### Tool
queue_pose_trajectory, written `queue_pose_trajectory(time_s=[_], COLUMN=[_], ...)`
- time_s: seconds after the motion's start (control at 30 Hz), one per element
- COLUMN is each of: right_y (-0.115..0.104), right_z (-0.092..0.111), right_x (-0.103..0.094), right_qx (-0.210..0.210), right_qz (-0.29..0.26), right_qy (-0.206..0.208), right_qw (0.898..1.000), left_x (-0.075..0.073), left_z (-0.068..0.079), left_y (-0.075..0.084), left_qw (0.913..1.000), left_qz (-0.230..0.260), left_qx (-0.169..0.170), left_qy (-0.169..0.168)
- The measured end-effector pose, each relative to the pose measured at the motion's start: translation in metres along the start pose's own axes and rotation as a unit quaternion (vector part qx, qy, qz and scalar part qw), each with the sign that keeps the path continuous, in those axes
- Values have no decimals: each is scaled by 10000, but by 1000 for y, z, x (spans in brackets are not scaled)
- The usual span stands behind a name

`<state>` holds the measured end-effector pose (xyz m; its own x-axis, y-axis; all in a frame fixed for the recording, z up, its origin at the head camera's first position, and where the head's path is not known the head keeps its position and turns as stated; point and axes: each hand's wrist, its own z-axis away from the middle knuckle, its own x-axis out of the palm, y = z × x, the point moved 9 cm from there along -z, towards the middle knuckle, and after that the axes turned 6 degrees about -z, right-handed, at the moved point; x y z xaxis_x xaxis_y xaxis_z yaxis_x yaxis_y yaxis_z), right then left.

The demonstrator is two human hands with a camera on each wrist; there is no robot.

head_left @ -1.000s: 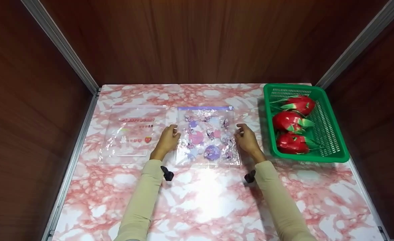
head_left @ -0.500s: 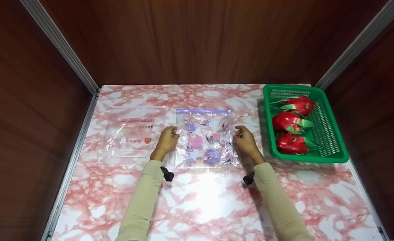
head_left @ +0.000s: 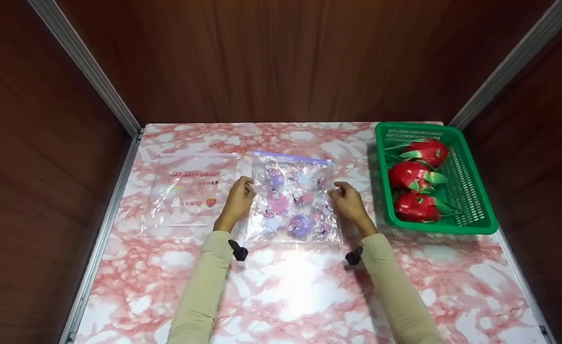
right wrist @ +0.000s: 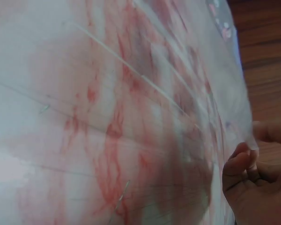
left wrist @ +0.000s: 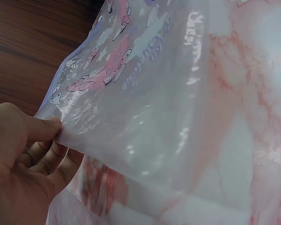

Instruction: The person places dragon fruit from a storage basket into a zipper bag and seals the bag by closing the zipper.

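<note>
A clear zip bag (head_left: 288,210) with a purple slider strip and pink and purple cartoon prints lies between the two hands. My left hand (head_left: 237,204) pinches its left edge between thumb and fingers. In the left wrist view that edge of the printed bag (left wrist: 126,108) is raised off the tabletop. On the other side, my right hand (head_left: 350,205) pinches the right edge, and in the right wrist view the film of the bag (right wrist: 227,89) runs into the fingertips. The strip slopes down slightly toward the right.
Left of the hands, a second clear zip bag (head_left: 185,191) with strawberry and bunny prints lies flat. A green basket (head_left: 467,224) at the right holds red dragon fruits (head_left: 408,174). Brown wood-grain panels (head_left: 281,62) enclose the marbled table (head_left: 281,296) at the back and sides.
The printed bag first slid slightly toward me, then its left upper corner rose a little, so the strip now slants. Both hands stay at the edges; the right one shifted slightly left.
</note>
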<state>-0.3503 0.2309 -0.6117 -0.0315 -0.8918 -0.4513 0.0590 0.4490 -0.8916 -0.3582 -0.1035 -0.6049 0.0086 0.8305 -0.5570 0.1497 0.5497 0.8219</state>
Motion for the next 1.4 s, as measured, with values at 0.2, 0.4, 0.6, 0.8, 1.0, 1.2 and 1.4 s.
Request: queue_pose_trajectory(time_s=[0.2,0.4,0.6,0.8,1.0,1.2,1.4], right_y=[-2,-1,-4,-7,-13,-18,-26], right_z=[-1,-1,1,0,3,3,3], right_x=[-4,-4,-3,-1,-3,-6,-14], right_qx=[158,249,343,517,534,281,-6], right_qz=[-387,-1107,-1641,-2607,-2661,-2812,-2691], right_qy=[133,228,250,27,55,156,436], right_qw=[9990,9933,9855,9640,9624,9591,9621], left_x=[-7,-12,-17,-21,-25,-29,-32], left_z=[-1,-4,-7,-10,-14,-19,-24], left_y=[6,12,15,20,27,33,38], left_qw=[9996,9985,9986,9989,9987,9978,9971], left_qz=[-58,-57,14,4,-59,-61,-108], left_qx=[200,447,411,364,440,583,693], left_qy=[190,302,329,292,264,296,310])
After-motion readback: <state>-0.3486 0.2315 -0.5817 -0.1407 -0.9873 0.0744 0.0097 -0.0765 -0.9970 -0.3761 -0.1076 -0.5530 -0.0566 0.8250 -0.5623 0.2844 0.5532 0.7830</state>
